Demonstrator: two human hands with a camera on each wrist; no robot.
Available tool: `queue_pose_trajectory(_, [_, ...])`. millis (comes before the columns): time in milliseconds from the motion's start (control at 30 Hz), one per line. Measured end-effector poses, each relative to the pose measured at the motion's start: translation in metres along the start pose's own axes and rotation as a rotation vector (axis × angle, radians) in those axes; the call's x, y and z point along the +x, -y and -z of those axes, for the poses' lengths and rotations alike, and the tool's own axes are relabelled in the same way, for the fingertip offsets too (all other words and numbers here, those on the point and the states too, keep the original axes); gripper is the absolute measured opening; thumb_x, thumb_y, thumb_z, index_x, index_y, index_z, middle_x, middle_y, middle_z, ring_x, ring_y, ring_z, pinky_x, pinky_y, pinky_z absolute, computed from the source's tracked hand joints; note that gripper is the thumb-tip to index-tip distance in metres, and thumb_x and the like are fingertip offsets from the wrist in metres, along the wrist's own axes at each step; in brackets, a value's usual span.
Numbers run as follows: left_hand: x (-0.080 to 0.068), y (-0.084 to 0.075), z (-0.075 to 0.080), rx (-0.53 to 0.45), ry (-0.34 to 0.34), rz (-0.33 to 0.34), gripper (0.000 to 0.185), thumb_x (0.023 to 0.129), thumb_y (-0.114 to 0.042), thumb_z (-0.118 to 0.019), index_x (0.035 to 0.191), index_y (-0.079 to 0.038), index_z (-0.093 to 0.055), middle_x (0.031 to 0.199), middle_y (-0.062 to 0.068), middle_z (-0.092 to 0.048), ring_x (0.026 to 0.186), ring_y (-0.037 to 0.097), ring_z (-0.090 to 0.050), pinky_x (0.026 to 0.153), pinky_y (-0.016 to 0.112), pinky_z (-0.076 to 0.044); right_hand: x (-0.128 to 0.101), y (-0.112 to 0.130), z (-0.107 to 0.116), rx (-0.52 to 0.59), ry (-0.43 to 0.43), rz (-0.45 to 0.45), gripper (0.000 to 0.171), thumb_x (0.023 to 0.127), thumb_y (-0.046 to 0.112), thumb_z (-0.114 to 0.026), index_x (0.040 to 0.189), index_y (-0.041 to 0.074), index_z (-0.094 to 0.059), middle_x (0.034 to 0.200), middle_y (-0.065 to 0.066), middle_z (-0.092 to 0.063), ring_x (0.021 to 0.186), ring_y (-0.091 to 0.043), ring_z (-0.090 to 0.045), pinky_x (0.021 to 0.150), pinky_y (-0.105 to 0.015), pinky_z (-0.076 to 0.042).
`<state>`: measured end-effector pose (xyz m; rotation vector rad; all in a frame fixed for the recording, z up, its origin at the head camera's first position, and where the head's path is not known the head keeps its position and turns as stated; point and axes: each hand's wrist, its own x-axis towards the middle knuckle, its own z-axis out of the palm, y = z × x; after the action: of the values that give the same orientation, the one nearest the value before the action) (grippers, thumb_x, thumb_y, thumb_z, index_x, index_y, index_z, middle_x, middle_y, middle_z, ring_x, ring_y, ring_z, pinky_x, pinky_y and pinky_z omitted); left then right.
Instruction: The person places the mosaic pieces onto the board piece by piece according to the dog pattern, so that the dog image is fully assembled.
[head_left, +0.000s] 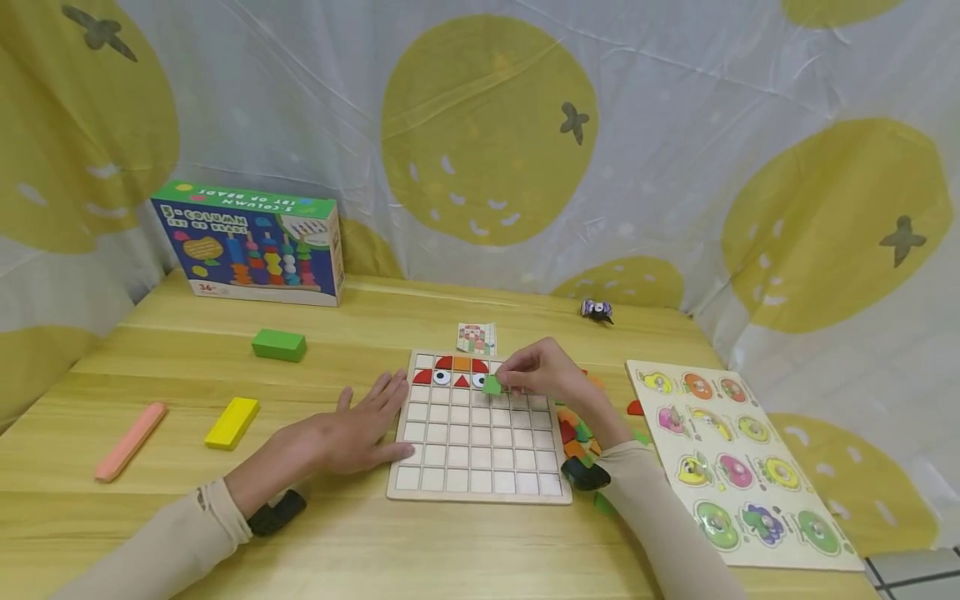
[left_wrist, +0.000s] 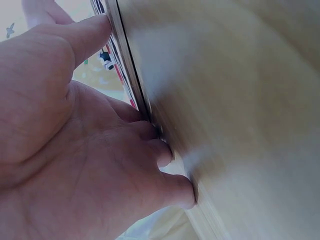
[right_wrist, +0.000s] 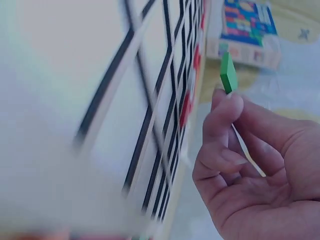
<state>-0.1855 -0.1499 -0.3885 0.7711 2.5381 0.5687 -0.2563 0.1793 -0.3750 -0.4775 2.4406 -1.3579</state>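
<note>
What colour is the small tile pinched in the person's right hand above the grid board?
Green; the tile shows best in the right wrist view.

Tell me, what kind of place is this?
Probably a makeshift play or recording corner: a wooden table bearing children's toys, such as a grid puzzle board, a fruit peg puzzle and a bead-set box, all walled in by a draped lemon-print sheet.

Blurred grid board (right_wrist: 100, 100) in both wrist views; loose pieces (head_left: 573, 433) partly behind the right forearm
</note>
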Motion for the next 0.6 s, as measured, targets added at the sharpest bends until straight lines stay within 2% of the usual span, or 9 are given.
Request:
queue_pose_trajectory(200, [0.012,0.024,-0.012,0.002,-0.018,0.000,0.106,0.106,-0.068,-0.053,0.172,-0.001,-0.004,0.181,0.016,0.009,0.166,0.038,0.010,0.122,0.079,0.005,0.021,0.021,-0.029,-0.054,0.039,0.036,0.009,0.099,0.011,-0.080,0.098,0.003,-0.084,0.086,-0.011,-0.080,0.069,-0.023,-0.072,0.070,-0.031,-0.059])
queue_pose_trajectory(333, [0.015,0.028,-0.014,0.000,-0.030,-0.008,0.107,0.105,-0.071,-0.050,0.173,-0.003,-0.002,0.181,0.014,0.010,0.167,0.037,0.011,0.121,0.080,0.005,0.035,0.035,-0.048,-0.107,0.050,0.080,0.009,0.096,0.011,-0.083,0.095,0.002,-0.085,0.084,-0.008,-0.080,0.064,-0.018,-0.069,0.065,-0.030,-0.059])
queue_pose_trajectory(467, [0.016,0.029,-0.015,0.007,-0.039,-0.026,0.111,0.103,-0.077,-0.047,0.172,-0.001,-0.005,0.181,0.016,0.008,0.167,0.039,0.009,0.119,0.083,0.003,0.044,0.044,-0.063,-0.137,0.048,0.092,0.009,0.096,0.010,-0.084,0.093,0.002,-0.084,0.078,-0.009,-0.077,0.057,-0.016,-0.062,0.058,-0.025,-0.053])
queue_pose_trajectory(600, [0.015,0.027,-0.015,0.007,-0.039,-0.023,0.116,0.100,-0.081,-0.047,0.171,0.002,-0.007,0.181,0.018,0.005,0.167,0.039,0.007,0.121,0.082,0.002,0.048,0.048,-0.073,-0.186,0.032,0.091,0.008,0.096,0.009,-0.084,0.091,0.003,-0.085,0.076,-0.005,-0.077,0.057,-0.014,-0.060,0.058,-0.022,-0.050])
